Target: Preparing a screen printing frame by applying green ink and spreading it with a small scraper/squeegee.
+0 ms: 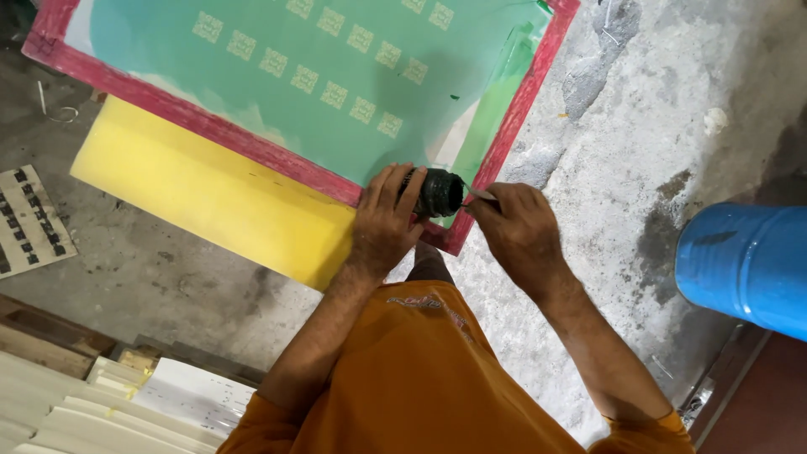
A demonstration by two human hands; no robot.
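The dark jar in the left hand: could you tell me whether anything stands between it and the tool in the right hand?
Nothing visible does. The left hand grips the jar at the red frame's corner, and the right hand's thin tool already reaches the jar's mouth.

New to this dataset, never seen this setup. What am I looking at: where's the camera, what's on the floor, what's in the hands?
There is no machine here: a person in an orange shirt works with two bare hands. The single picture comes from a camera on that person's head, looking straight down.

On the concrete floor lies a red-framed printing screen with green mesh and rows of small pale square patterns. A yellow sheet sticks out from under it. A blue drum stands on one side, stacked pale sheets on the other.

The left hand grips a small dark jar at the frame's corner. The right hand holds a thin metal tool with its tip at the jar's mouth.
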